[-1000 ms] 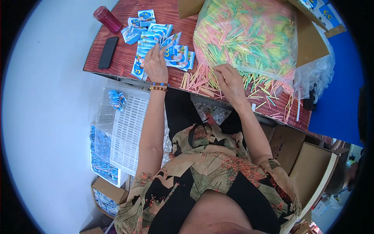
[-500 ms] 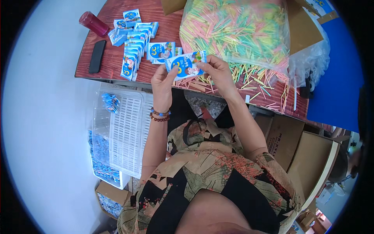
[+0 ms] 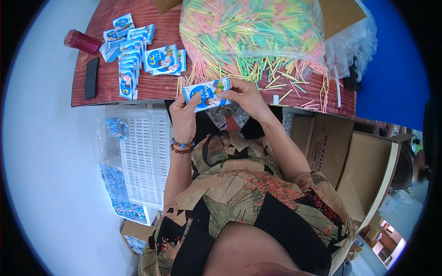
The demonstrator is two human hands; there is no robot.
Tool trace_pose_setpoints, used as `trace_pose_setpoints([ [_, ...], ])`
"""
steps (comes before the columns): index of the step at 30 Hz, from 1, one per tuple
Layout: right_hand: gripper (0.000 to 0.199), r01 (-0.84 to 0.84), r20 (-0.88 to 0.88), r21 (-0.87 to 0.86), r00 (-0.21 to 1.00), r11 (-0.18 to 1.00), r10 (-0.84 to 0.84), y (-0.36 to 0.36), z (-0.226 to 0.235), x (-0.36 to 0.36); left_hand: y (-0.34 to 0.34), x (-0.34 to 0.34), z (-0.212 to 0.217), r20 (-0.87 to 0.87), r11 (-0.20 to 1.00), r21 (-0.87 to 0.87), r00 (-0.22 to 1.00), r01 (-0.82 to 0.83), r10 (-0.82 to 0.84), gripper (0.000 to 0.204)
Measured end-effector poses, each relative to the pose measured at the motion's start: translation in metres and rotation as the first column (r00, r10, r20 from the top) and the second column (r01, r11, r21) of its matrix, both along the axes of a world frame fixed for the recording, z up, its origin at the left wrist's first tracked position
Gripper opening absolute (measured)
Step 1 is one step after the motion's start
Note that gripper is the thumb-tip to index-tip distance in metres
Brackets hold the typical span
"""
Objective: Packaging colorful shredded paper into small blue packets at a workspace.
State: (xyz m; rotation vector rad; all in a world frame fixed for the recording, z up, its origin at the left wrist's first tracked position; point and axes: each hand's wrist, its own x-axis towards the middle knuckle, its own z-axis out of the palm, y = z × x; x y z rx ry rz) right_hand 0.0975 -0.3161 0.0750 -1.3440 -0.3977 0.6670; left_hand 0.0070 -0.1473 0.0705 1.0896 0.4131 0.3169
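Note:
Between both hands I hold one small blue-and-white packet (image 3: pixel 207 97), its printed face up, just at the table's near edge. My left hand (image 3: pixel 185 118) pinches its left end, with the thumb lying on the front. The right end is gripped by my right hand (image 3: pixel 248 100), thumb on top and fingers behind. Beyond the left hand, two or so like packets (image 3: pixel 162 60) lie stacked on the table. Further left is an overlapping row of the same packets (image 3: pixel 131 64), with several more heaped at its far end.
A clear bag of thin pastel sticks (image 3: pixel 253 32) covers the red wood-grain table's (image 3: pixel 156 87) far middle; loose sticks (image 3: pixel 290 85) spill in front. At left are a black phone (image 3: pixel 91 78) and a reddish cylinder (image 3: pixel 83 42). Below stand a white basket (image 3: pixel 146 152) and cardboard boxes (image 3: pixel 329 152).
Both hands have drawn the held packet back toward my body, away from the stacked packets. The whole view has shifted, so the table sits further left and slightly lower.

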Motion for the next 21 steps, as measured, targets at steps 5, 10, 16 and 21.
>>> trace_pose_setpoints([
  [5,0.017,0.004,-0.135,0.056,0.991,0.998,0.003,-0.011,0.003,-0.002,-0.006,-0.002,-0.001,-0.003,0.947,-0.317,0.998,0.056,-0.06,0.016],
  [10,0.016,-0.009,-0.131,0.015,0.991,1.0,0.011,-0.014,0.004,0.0,-0.015,-0.005,0.0,-0.029,0.998,-0.067,0.999,0.015,-0.017,0.015],
  [16,0.013,-0.073,-0.245,0.074,0.965,0.995,0.089,-0.018,0.0,0.001,-0.017,-0.007,0.007,0.048,0.99,-0.087,0.992,-0.111,0.116,0.015],
  [21,0.019,-0.048,-0.197,0.11,0.978,0.993,0.069,-0.013,0.0,0.003,-0.012,-0.007,0.004,0.016,0.928,-0.367,0.997,-0.067,0.078,0.019],
])
